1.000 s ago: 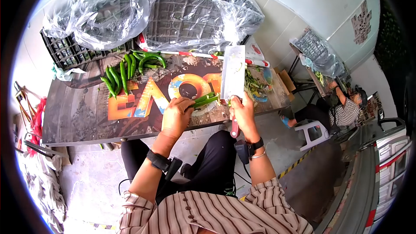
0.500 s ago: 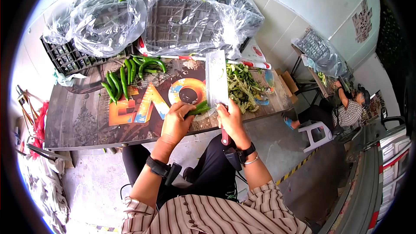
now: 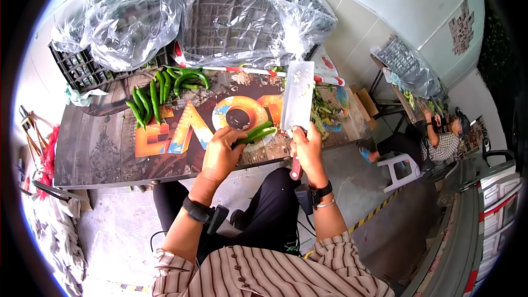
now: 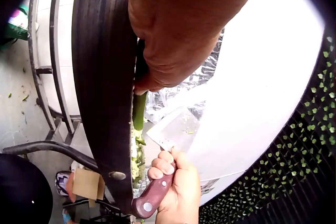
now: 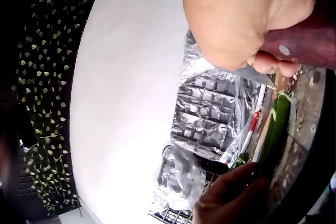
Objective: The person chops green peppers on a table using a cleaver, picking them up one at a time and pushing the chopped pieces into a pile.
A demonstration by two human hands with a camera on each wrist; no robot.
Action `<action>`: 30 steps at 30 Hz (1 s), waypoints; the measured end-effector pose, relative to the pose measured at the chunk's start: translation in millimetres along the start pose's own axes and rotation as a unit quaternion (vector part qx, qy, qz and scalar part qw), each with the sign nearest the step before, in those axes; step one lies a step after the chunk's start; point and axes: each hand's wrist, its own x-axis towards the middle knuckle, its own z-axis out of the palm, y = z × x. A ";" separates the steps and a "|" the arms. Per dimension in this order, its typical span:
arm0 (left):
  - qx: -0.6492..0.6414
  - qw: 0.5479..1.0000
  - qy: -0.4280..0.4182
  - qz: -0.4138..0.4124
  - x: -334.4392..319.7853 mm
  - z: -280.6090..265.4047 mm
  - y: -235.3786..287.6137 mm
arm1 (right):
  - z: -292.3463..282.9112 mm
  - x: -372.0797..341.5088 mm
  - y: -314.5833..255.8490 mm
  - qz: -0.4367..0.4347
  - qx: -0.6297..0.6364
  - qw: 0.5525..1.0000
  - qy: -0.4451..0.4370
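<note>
Your right grip (image 3: 308,148) holds the cleaver (image 3: 297,96) by its handle — your left grip (image 3: 222,151) holds long green chillies (image 3: 257,132).

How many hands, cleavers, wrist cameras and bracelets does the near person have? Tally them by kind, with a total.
Hands: 2, left hand and right hand
Cleaver: 1
Wrist cameras: 2
Bracelet: 1
Total: 6

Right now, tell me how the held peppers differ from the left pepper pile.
The held peppers show pale cut ends; the left pepper pile looks uncut. The left hand grips the held peppers; the left pepper pile lies untouched on the table. Both are green.
</note>
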 end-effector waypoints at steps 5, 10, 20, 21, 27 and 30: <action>-0.005 1.000 -0.009 -0.012 0.1 -1.2 2.9 | 26.6 -8.0 -5.6 -0.010 -0.021 0.996 -0.081; -0.010 1.000 -0.010 -0.014 -0.2 -2.8 0.6 | 33.5 -2.1 20.0 -0.042 -0.135 0.988 -0.063; -0.012 1.000 0.019 0.003 -1.6 0.2 -2.9 | 16.6 14.4 41.3 -0.077 -0.225 0.971 0.007; -0.010 1.000 0.024 0.013 -1.4 0.9 -3.6 | 14.3 15.3 37.5 -0.067 -0.208 0.976 0.011; -0.015 1.000 0.022 0.007 -1.0 1.0 -2.7 | -5.4 10.0 11.3 -0.024 -0.084 0.996 0.026; -0.005 1.000 0.018 0.003 -0.5 1.4 -2.9 | -8.2 -1.1 -1.0 -0.003 -0.028 0.999 0.021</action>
